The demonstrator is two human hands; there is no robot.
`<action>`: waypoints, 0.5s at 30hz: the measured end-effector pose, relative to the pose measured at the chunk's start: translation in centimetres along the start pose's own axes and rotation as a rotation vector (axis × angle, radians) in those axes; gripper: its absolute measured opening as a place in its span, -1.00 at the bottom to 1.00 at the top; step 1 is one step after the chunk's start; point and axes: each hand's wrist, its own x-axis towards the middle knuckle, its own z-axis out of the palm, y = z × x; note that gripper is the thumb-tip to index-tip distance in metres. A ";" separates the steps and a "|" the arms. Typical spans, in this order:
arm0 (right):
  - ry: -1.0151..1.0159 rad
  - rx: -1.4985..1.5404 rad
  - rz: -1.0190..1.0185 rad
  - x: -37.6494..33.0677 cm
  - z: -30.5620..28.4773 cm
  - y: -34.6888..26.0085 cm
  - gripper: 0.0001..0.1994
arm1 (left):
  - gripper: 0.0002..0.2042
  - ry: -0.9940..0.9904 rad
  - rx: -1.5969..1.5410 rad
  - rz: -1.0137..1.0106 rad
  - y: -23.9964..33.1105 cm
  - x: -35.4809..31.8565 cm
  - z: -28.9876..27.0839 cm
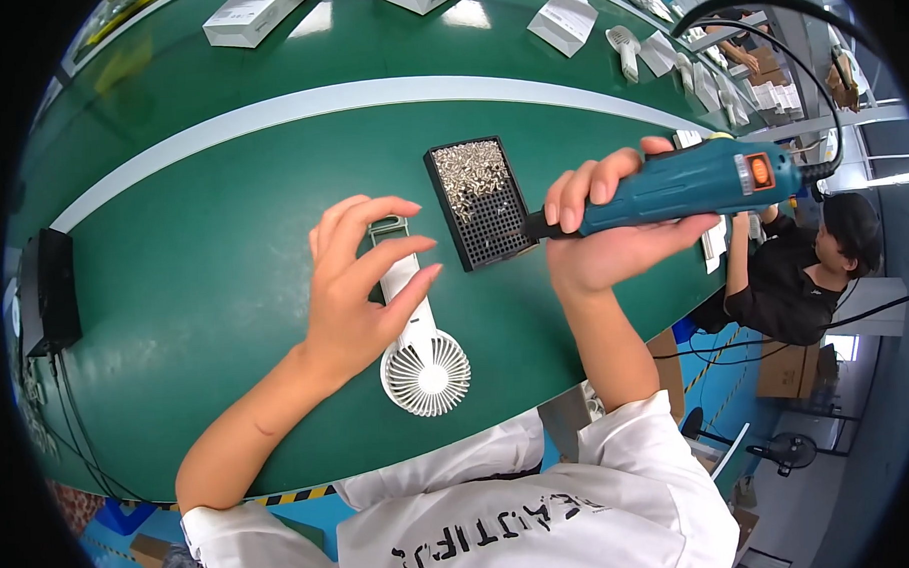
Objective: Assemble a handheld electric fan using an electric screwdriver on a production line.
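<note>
A white handheld fan (430, 376) lies on the green table, its round slatted head toward me and its handle pointing away. Over the handle hovers my left hand (359, 277), fingers apart and curved, with nothing visible between them. Whether it touches the handle I cannot tell. My right hand (602, 214) grips a teal electric screwdriver (671, 188) with an orange switch, its dark tip end pointing left. Just beyond that tip sits a black screw tray (497, 227), its grid of holes heaped with small silvery screws (471, 171) at the far end.
A black box with cables (52, 293) stands at the left edge. White boxes (255, 16) and another white fan (624, 53) lie past a pale curved strip (368, 92). The screwdriver's black cord (818, 81) loops at upper right. A person in black (800, 282) sits at right.
</note>
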 end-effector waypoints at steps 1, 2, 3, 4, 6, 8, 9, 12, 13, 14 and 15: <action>-0.020 0.008 0.007 0.0 0.6 -0.4 -0.19 | -0.76 -0.012 -0.036 0.000 0.2 0.2 0.1; -0.040 0.017 0.014 -0.1 0.9 -0.7 -0.20 | -0.75 -0.024 -0.072 -0.001 0.5 0.4 0.2; -0.041 0.019 0.013 -0.3 1.1 -1.0 -0.20 | -0.75 -0.023 -0.070 0.000 1.0 0.6 0.3; -0.040 0.038 0.055 -0.5 1.2 -1.2 -0.21 | -0.75 -0.037 -0.107 -0.034 1.5 0.8 0.5; -0.042 0.065 0.103 -0.8 1.5 -1.5 -0.22 | -0.74 -0.049 -0.136 -0.073 2.0 1.0 0.9; -0.031 0.110 0.121 -1.0 2.1 -2.3 -0.22 | -0.75 -0.073 -0.222 -0.044 2.2 1.0 1.3; -0.060 0.147 0.118 -1.2 2.2 -2.3 -0.22 | -0.80 -0.079 -0.245 -0.045 2.3 0.9 1.2; -0.099 0.155 0.161 -1.9 2.4 -1.9 -0.21 | -0.85 -0.102 -0.314 -0.025 1.7 0.1 1.3; -0.098 0.160 0.161 -2.1 2.4 -1.9 -0.21 | -0.85 -0.104 -0.310 -0.024 1.7 0.0 1.3; -0.101 0.168 0.180 -2.2 2.4 -1.8 -0.20 | -0.86 -0.115 -0.312 -0.035 1.8 -0.2 1.2; -0.105 0.177 0.200 -2.4 2.4 -1.8 -0.19 | -0.88 -0.126 -0.314 -0.045 2.0 -0.2 1.1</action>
